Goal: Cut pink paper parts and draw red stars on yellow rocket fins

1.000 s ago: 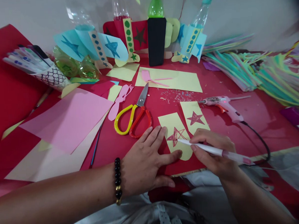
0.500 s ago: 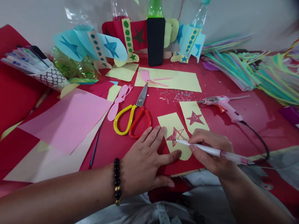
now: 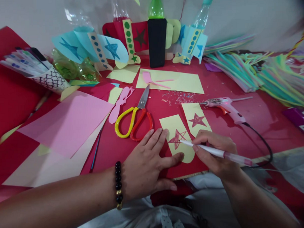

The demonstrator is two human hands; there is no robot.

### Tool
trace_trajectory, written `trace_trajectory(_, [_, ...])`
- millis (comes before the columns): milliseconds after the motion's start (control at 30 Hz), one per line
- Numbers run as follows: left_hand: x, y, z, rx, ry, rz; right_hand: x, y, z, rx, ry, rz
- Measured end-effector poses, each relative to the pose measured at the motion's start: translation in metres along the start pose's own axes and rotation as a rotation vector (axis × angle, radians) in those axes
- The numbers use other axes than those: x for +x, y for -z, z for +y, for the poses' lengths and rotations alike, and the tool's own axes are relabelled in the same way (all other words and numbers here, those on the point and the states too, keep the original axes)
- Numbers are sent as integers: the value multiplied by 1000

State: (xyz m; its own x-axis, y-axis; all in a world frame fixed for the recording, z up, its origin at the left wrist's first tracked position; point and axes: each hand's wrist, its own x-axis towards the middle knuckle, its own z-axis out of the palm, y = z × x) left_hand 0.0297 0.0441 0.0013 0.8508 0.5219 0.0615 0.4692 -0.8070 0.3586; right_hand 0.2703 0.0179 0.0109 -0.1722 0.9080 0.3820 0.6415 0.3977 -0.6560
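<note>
My right hand (image 3: 215, 151) is closed around a white felt-tip pen (image 3: 214, 151) with a pinkish-red end. Its tip rests on a star drawn in red on a pale yellow paper piece (image 3: 172, 125) with a rounded lower end. Part of that star is coloured in, and its right side is still outline. My left hand (image 3: 153, 157) lies flat with fingers spread, its index finger and fingertips on the paper's left and lower edge. Above the right hand, a second yellow paper piece (image 3: 204, 126) bears a filled red star. Scissors (image 3: 142, 111) with yellow and red handles lie beyond my left fingers.
A pink glue gun (image 3: 228, 108) with a black cord lies at right. Pink paper (image 3: 67, 120) and other sheets cover the left, near a cup of pens (image 3: 51, 79). Decorated bottles and a black box (image 3: 157, 42) stand behind; pipe cleaners (image 3: 240, 71) lie at back right.
The pen tip has shifted very slightly over the star, with a little more red colouring there. My left hand stays in place on the paper.
</note>
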Motion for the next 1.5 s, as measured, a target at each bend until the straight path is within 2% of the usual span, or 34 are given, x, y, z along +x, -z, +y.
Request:
trace_trajectory(167, [0,0,1,6,1,-19,2,-2,1,-59,-24,54])
trace_trajectory(800, [1,1,0,11,-1,10,4,-3,-2,-70,-12,60])
trace_trajectory(1133, [1,1,1,7,-1,-8,5,-5,-1,-126,-28,98])
trace_trajectory(1500, [1,0,0,4,0,-12,4,-2,-3,-93,-22,80])
